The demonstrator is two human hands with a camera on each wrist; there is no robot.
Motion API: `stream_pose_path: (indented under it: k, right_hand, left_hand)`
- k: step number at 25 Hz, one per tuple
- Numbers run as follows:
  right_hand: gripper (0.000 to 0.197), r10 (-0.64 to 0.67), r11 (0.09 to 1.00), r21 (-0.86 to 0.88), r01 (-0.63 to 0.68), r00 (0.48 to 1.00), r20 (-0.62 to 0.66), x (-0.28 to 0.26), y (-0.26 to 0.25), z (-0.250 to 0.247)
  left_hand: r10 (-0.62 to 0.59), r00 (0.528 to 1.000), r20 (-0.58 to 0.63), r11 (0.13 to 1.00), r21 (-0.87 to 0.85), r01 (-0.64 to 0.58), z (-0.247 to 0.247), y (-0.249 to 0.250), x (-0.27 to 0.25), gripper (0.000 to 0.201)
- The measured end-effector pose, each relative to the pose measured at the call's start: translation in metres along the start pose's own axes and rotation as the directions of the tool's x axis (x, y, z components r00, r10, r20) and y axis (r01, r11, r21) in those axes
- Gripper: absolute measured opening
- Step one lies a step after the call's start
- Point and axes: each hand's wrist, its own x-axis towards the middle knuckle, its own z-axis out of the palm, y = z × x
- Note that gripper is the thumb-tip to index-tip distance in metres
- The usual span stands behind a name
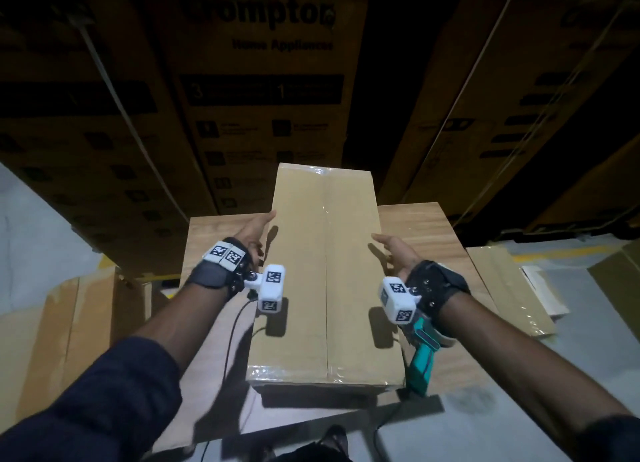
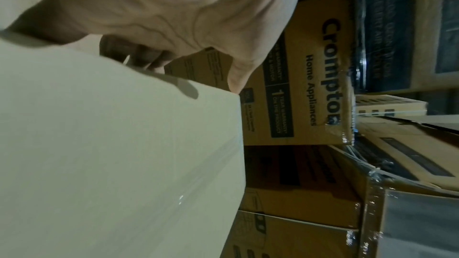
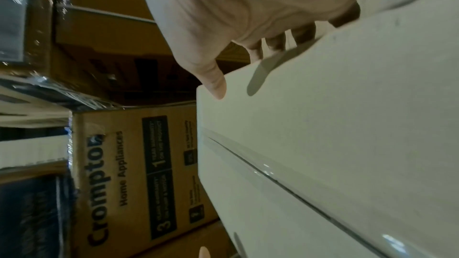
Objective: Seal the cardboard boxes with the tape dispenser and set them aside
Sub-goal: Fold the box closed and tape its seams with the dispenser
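Dim storage area, stacked cartons behind a small worktop.

A wall of large brown cartons fills the background, several printed "Crompton Home Appliances", some bound with straps or shiny film. A wood-grain worktop stands in front of them on a grey floor bearing a yellow painted line. Flattened cardboard sheets lie on the floor at both sides. Lighting is low, brightest over the worktop.

Left hand, right hand outstretched.
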Motion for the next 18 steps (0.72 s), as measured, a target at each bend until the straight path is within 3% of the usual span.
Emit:
stream_pose_path:
  k: [2, 5, 8, 12, 13, 16, 18]
  right_hand:
    - [0.056, 0.005, 0.999, -0.045, -0.005, 1.0, -0.003, 0.011, 0.002, 0.012]
    - [0.102, -0.004, 0.996, -0.088, 0.009, 0.999, 0.055, 0.041, 0.005, 0.01]
    - [0.088, -0.055, 0.991, -0.12, 0.053, 0.998, -0.008, 0.022, -0.001, 0.017]
    - [0.139, -0.052, 0.997, -0.049, 0.054, 0.998, 0.037, 0.084, 0.014, -0.004]
    - [0.135, -0.068, 0.997, -0.018, 0.069, 0.997, 0.046, 0.07, 0.008, -0.001]
    - [0.091, -0.064, 0.998, 0.004, 0.064, 0.997, -0.034, -0.029, -0.031, 0.02]
    - [0.066, -0.106, 0.992, 0.07, 0.108, 0.994, -0.023, -0.046, -0.048, 0.017]
  left_hand:
    - [0.044, 0.999, 0.023, 0.994, -0.097, -0.041, 0.012, -0.005, -0.001, 0.048]
    - [0.108, 0.994, 0.003, 0.991, -0.084, -0.108, 0.031, -0.013, -0.013, 0.059]
    - [0.07, 0.996, -0.049, 0.997, -0.018, -0.071, 0.038, -0.017, -0.024, 0.06]
    - [0.099, 0.995, 0.003, 0.995, -0.003, -0.099, 0.036, -0.015, -0.032, 0.06]
    - [0.11, 0.994, 0.012, 0.994, -0.007, -0.11, 0.034, -0.013, -0.033, 0.06]
    - [0.15, 0.988, 0.022, 0.988, -0.044, -0.149, 0.022, 0.01, -0.04, 0.064]
    - [0.204, 0.979, 0.022, 0.977, -0.075, -0.202, 0.018, 0.03, -0.053, 0.064]
